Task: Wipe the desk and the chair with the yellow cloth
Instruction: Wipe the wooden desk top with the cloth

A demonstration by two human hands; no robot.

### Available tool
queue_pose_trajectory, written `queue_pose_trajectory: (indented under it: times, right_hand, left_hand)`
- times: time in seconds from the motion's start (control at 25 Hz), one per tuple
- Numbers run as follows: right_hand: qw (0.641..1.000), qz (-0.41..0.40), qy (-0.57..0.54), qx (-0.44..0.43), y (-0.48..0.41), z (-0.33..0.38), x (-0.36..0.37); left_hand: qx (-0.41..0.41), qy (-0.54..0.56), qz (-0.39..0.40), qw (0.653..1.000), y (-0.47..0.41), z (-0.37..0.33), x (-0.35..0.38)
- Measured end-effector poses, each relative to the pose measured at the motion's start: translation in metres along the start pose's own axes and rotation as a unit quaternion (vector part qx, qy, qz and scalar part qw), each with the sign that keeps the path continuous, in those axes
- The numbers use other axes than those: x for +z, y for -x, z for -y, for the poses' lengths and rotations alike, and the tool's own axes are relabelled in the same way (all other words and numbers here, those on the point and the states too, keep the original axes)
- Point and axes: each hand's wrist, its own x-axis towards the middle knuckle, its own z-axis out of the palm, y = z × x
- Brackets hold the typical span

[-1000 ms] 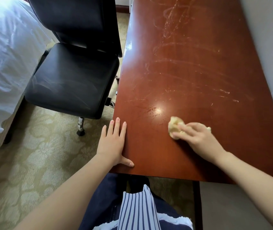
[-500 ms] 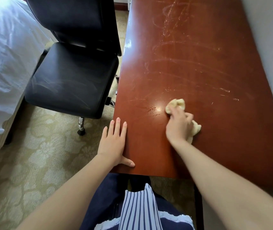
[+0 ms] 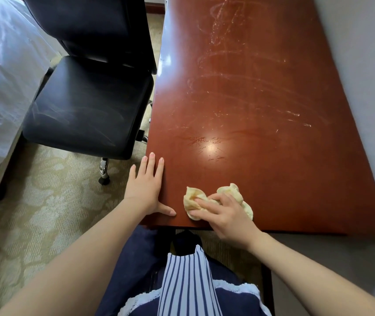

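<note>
A long reddish-brown desk (image 3: 261, 106) runs away from me, streaked with pale wipe marks. The crumpled yellow cloth (image 3: 232, 192) lies on its near left part, close to the front edge. My right hand (image 3: 225, 215) presses down on the cloth, fingers spread over it and pointing left. My left hand (image 3: 145, 188) rests flat on the desk's left front corner, fingers straight, thumb out toward the cloth. A black leather office chair (image 3: 86, 110) stands left of the desk, its seat facing me.
A bed with white sheets (image 3: 1, 87) fills the far left. Patterned beige carpet (image 3: 33, 213) covers the floor. A grey wall (image 3: 368, 87) borders the desk on the right. My striped apron and dark clothes show below the desk edge.
My right hand has slid the cloth back toward me and leftward, from near the bright reflection to the desk's front edge. My left hand has stayed in place.
</note>
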Motion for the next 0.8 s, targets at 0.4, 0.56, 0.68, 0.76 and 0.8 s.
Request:
queue_pose_trajectory:
  times: [0.4,0.56,0.68,0.76,0.8]
  right_hand:
    - [0.972,-0.005,0.09,0.217,0.065,-0.088,-0.061]
    - [0.877,-0.072,0.068,0.47,0.037,-0.087,-0.059]
    - [0.737,-0.137,0.039,0.661,-0.007,-0.083,-0.044]
    - [0.688,-0.139,0.029,0.712,-0.04,-0.078,-0.034]
    - [0.681,-0.139,0.029,0.719,-0.06,-0.074,-0.029]
  left_hand:
    - [0.013,-0.009,0.006,1.0,0.001,-0.002,-0.001]
    - [0.082,-0.048,-0.042,0.995,0.003,0.006,-0.001]
    - [0.158,-0.014,-0.067,0.985,-0.006,0.024,-0.008]
    - [0.216,0.002,-0.05,0.975,-0.015,0.04,-0.013]
    - [0.243,0.007,-0.037,0.969,-0.019,0.051,-0.016]
